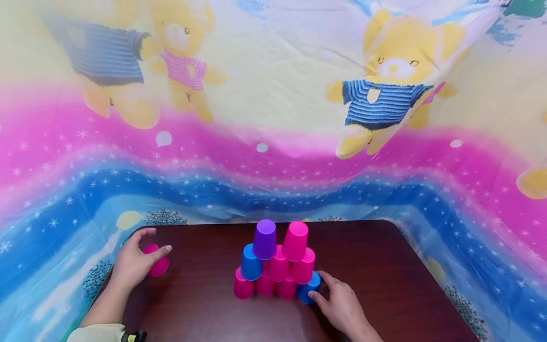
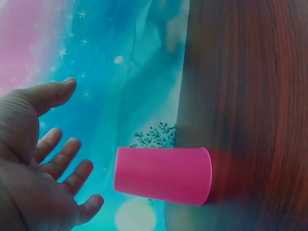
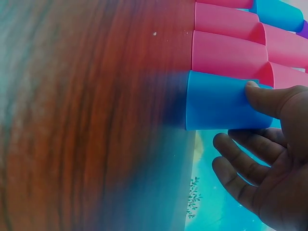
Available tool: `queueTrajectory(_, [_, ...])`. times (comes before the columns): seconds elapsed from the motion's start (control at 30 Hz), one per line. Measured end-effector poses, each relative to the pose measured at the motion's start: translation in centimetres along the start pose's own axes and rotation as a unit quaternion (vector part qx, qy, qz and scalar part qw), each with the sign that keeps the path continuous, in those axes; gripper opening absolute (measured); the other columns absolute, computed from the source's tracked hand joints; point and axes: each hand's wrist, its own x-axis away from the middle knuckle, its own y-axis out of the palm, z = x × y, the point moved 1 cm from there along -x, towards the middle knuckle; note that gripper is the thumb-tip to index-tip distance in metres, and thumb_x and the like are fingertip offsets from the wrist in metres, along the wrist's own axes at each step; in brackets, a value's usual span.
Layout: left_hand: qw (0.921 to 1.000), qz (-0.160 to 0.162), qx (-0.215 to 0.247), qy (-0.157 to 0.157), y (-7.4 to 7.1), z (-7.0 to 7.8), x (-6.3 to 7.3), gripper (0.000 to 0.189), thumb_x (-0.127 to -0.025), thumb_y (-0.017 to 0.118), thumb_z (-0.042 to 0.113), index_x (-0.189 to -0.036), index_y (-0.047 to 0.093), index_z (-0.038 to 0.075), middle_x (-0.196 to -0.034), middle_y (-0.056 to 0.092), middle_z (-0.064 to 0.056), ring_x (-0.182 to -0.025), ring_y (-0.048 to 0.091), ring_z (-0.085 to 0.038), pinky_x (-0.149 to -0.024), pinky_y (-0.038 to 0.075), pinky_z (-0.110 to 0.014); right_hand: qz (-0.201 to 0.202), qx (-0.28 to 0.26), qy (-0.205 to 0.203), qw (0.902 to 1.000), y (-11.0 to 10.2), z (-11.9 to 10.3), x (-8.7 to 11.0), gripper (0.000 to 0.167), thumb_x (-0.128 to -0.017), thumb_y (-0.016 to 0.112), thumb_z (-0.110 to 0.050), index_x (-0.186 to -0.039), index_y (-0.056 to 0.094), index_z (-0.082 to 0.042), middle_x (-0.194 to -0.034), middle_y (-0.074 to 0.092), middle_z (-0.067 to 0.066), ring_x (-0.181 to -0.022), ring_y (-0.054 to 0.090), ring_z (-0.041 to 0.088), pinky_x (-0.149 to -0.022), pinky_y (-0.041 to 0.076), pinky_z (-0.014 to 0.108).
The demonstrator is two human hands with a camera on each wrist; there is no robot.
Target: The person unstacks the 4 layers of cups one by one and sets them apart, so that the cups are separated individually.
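Observation:
Upside-down plastic cups form a stepped wall in the head view. Three pink cups [image 1: 243, 284] and a blue cup [image 1: 308, 288] make the bottom row. On them stand a blue cup [image 1: 251, 262] and two pink cups [image 1: 304, 267]; a purple cup [image 1: 265, 239] and a pink cup [image 1: 296, 241] sit highest, with a gap between them. My right hand [image 1: 344, 304] pinches the bottom blue cup [image 3: 224, 103] at the right end between thumb and fingers. Away to the left, my left hand [image 1: 133, 260] hovers with spread fingers by a lone upside-down pink cup [image 2: 161, 174], apart from it.
The dark brown wooden table [image 1: 192, 308] has rounded far corners. A printed cloth [image 1: 273, 142] with bears and snowflakes hangs behind it and along both sides. The lone pink cup stands near the table's left edge.

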Motion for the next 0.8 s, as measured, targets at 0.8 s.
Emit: queueTrajectory(0.8, [0.9968,-0.035,0.054,0.049,1.1,5.0,0.8,0.083,-0.087,0.081,0.054,-0.149,0.049,0.01,-0.148,0.05,-0.018,-0.137,0.044,-0.042,-0.103,0.04,-0.066,-0.006,0.0,-0.001,1.0,-0.1,0.2,-0.1,0.066,-0.088,0.082,-0.042,-0.143,0.063,-0.01,-0.128,0.072,0.009,-0.118,0.068,0.031,-0.097,0.055,0.056])
